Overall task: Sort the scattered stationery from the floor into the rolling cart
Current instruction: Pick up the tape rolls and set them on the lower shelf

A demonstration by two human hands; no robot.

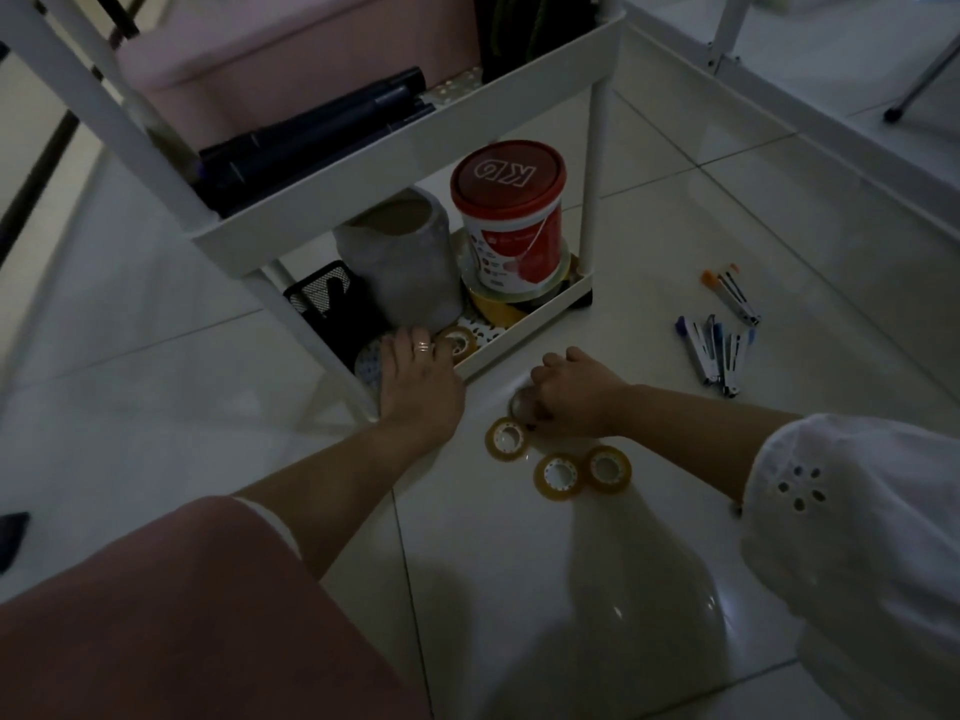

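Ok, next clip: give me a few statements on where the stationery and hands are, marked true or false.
1. The pens lie on the floor to the right of the cart. True.
2. The red-lidded tub stands on the cart's top shelf. False: it stands in the bottom tray, on wide tape rolls.
3. The right hand curls over a floor roll. True.
4. Every tape roll is already in the cart. False: three loose rolls lie on the floor by the right hand.
5. The left hand rests flat on the floor. False: it reaches into the bottom tray, touching a small tape roll.
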